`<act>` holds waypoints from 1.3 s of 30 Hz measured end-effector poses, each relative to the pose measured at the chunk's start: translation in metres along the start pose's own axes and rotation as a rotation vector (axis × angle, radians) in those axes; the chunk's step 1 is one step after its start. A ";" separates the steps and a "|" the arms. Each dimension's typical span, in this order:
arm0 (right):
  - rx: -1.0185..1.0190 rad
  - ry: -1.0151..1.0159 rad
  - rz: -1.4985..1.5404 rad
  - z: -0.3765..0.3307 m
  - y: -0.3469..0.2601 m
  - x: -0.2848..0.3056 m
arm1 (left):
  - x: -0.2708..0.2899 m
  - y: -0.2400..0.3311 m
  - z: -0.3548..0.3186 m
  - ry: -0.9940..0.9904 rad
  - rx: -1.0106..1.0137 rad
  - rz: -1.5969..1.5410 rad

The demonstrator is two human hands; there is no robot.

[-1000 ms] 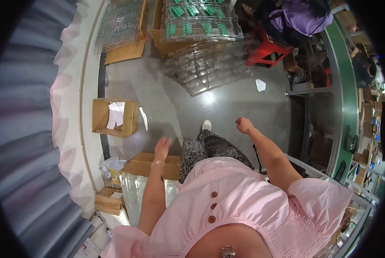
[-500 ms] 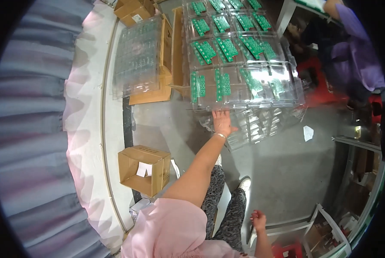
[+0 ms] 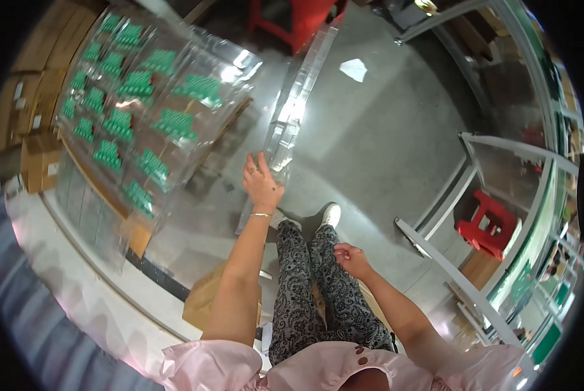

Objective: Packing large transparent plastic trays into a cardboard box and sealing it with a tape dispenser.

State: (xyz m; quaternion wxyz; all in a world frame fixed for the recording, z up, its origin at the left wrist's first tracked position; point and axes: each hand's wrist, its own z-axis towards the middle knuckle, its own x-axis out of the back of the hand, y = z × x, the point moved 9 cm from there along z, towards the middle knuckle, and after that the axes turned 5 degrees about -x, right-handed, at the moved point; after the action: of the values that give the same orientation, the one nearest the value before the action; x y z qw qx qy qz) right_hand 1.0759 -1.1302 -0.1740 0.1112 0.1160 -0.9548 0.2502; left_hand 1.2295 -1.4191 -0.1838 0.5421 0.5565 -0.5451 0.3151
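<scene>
My left hand [image 3: 263, 187] is stretched forward, with a ring on one finger. It grips a clear plastic tray [image 3: 293, 112], seen nearly edge-on as a long narrow strip; the far side of the grip is hidden. To the left of that hand stand wide clear blister trays [image 3: 197, 55] whose pockets hold several green circuit boards [image 3: 176, 123]. My right hand [image 3: 352, 260] hovers over my right leg, fingers loosely curled and nothing visible in them.
Cardboard boxes [image 3: 41, 156] line the far left, and an open carton [image 3: 204, 300] sits beside my left forearm. Red stools [image 3: 487, 225] stand at right and at the top. A metal frame [image 3: 435, 254] borders the right. A white scrap [image 3: 354, 70] lies on the grey floor.
My view has swung right, so the boards now appear at left. My left hand has left the board tray's front edge; the clear tray beside it now shows edge-on. My right hand has come forward.
</scene>
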 end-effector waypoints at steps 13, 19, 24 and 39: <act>-0.064 0.113 0.373 0.002 0.073 0.071 | 0.056 0.030 -0.029 -0.242 0.092 -0.419; -0.213 0.392 0.650 0.003 0.100 0.121 | 0.179 0.028 -0.114 -0.461 0.247 -0.974; -0.363 0.546 0.848 -0.036 0.065 0.160 | 0.276 0.030 -0.158 -0.471 0.112 -1.053; 0.609 0.517 1.180 -0.244 -0.047 0.279 | 0.381 0.097 -0.187 -0.508 -0.303 -1.632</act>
State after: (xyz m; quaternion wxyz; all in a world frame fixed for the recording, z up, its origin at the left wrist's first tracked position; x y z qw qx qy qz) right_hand 0.8624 -1.0932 0.1301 0.1429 -0.4573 -0.6889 0.5439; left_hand 1.2617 -1.3255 0.2399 0.5289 0.7489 -0.1163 -0.3820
